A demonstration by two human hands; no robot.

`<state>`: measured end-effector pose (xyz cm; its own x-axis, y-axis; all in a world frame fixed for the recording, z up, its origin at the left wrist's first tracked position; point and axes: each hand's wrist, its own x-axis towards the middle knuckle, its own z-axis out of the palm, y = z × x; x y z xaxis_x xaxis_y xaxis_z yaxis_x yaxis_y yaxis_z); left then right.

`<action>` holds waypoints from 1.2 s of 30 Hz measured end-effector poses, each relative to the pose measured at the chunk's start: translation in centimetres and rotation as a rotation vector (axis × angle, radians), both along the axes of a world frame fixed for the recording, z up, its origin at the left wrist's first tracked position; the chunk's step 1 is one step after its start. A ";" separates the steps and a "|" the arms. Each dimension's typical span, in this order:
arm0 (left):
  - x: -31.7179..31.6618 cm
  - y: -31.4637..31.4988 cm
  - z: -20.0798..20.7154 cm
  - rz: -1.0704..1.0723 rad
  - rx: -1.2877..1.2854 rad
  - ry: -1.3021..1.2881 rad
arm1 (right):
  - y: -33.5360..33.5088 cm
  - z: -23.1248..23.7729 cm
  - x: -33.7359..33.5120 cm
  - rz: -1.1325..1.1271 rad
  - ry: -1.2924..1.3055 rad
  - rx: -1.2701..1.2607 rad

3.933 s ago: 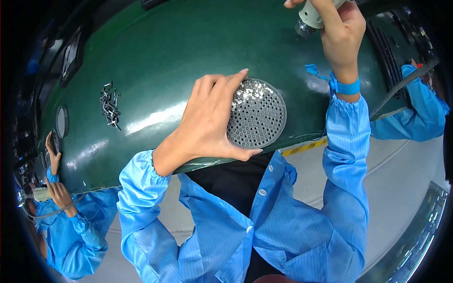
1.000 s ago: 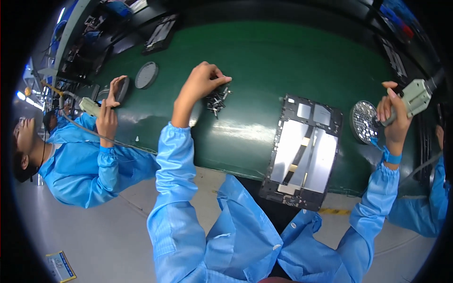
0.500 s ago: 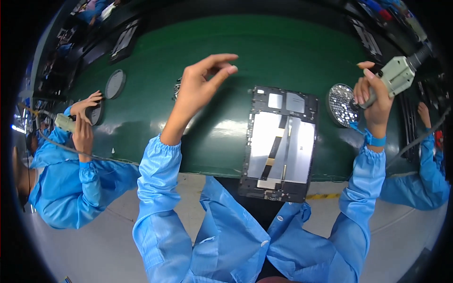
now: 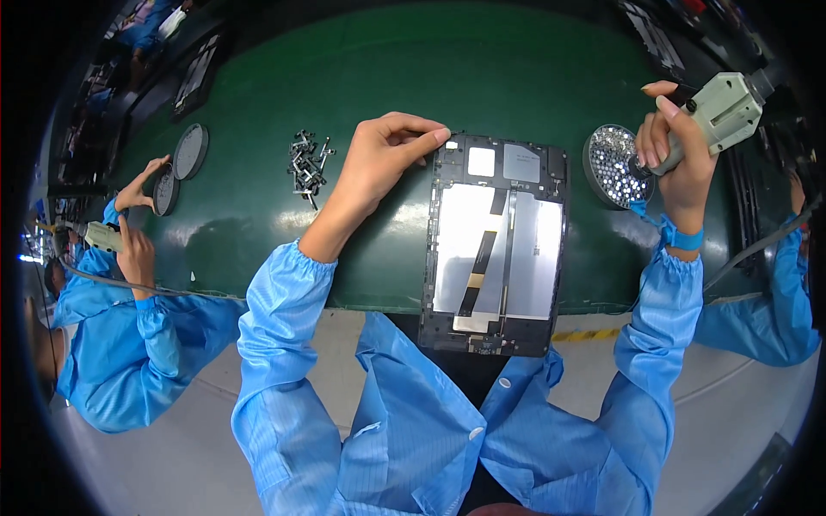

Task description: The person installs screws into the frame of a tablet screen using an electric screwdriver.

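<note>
An opened tablet [image 4: 542, 249], with silver panels and dark flat cables in a black frame, lies in front of me, its near end overhanging the table edge. My left hand [image 4: 387, 159] is at its far left corner, thumb and forefinger pinched together there; what they hold, if anything, is too small to make out. My right hand [image 4: 680, 163] is wrapped round a pale green electric screwdriver [image 4: 727, 112]. Its tip end points down into a round dish [image 4: 590, 168] of shiny screws, right of the tablet. A blue band circles my right wrist.
A pile of small metal parts [image 4: 307, 166] lies left of my left hand on the green table [image 4: 379, 77]. Two round dishes [image 4: 191, 151] stand farther left, near another person's hands [image 4: 136, 258] and screwdriver [image 4: 103, 236]. A grey cable [image 4: 761, 245] hangs at right, near another blue sleeve [image 4: 757, 318].
My left hand has moved right and down to the tablet's corner, its fingers closing together, uncovering the pile of metal parts. My right hand stays at the dish with the screwdriver. The whole view has shifted slightly.
</note>
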<state>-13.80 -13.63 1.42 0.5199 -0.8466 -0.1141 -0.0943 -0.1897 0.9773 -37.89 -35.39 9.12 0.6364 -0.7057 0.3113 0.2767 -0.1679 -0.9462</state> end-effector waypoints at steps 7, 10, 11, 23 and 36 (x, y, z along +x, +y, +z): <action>1.4 -0.6 0.1 -0.187 0.020 0.023 | -1.0 -0.5 -0.6 0.023 0.045 0.034; 1.4 -0.3 0.0 -0.177 0.002 0.004 | -1.4 -0.7 -0.6 0.045 0.060 0.052; 1.1 -0.2 -0.4 -0.143 -0.050 -0.001 | -1.3 -1.0 -0.5 0.049 0.062 0.044; 0.3 4.8 -0.5 -0.300 -0.047 -0.016 | 4.7 -2.1 5.8 0.320 -0.097 0.082; 0.4 4.7 -1.5 -0.410 -0.125 -0.012 | 13.3 -2.7 11.2 0.543 -0.114 0.059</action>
